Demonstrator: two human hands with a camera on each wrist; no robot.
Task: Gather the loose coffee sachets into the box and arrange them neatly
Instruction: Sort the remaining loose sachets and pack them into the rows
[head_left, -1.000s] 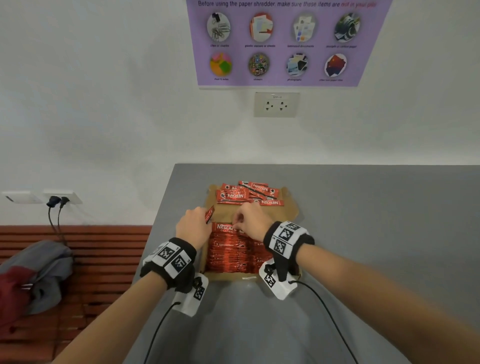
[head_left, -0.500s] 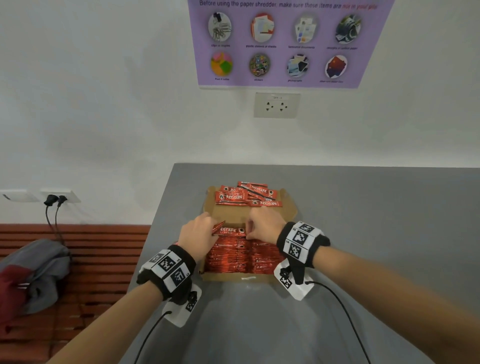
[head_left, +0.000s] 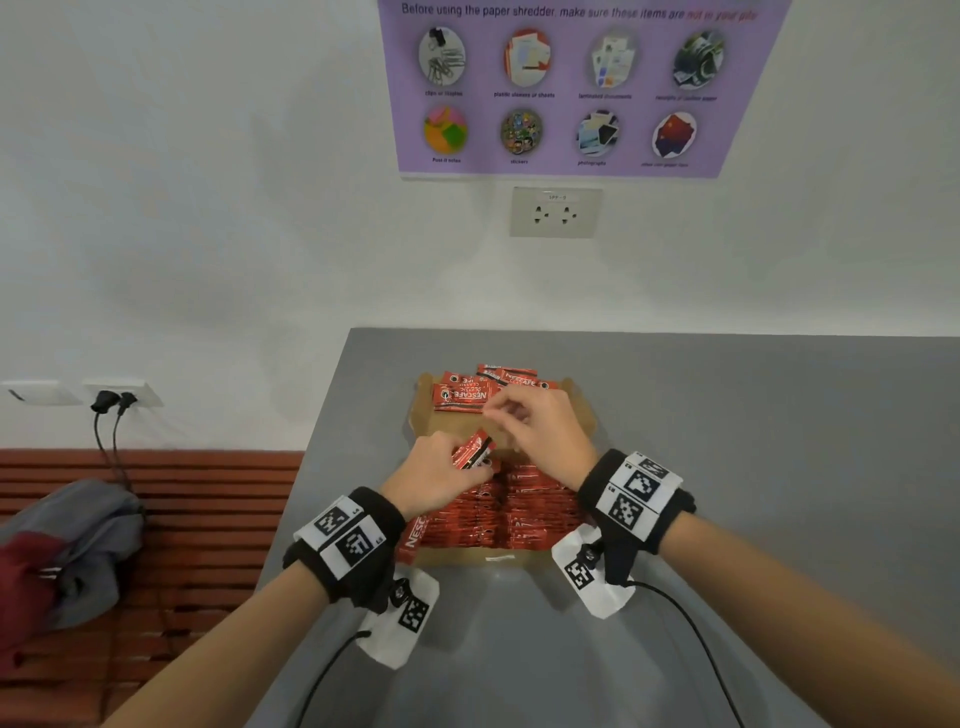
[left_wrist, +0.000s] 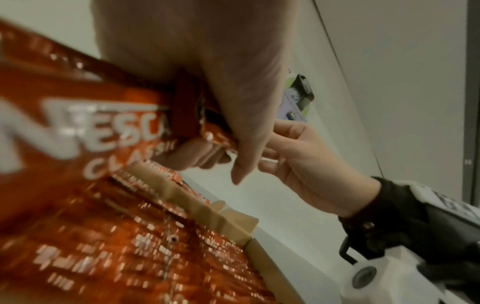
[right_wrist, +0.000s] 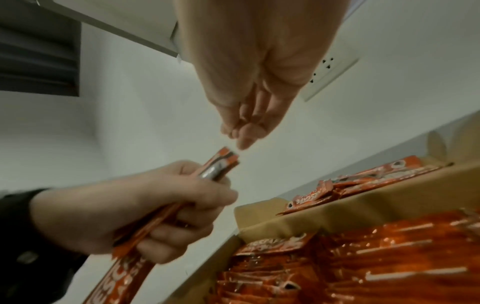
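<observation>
Head view: left hand (head_left: 434, 475) fingers grip a bunch of red foil coffee sachets (head_left: 471, 452) above the brown cardboard box (head_left: 470, 556); at 1 o'clock, right hand (head_left: 540, 431) fingertips bunched together, empty.

Glossy red foil sachets (head_left: 501, 512) with crinkled, shiny surfaces fill a matt brown cardboard box (head_left: 457, 557) on a smooth, matt grey table (head_left: 753, 426); black cloth wristbands (head_left: 358, 551).

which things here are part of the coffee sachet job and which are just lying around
Job: box, packed sachets, loose sachets, sachets held by left hand, right hand.
Lying about: poster, sockets, plugs, clothes, bench.
</observation>
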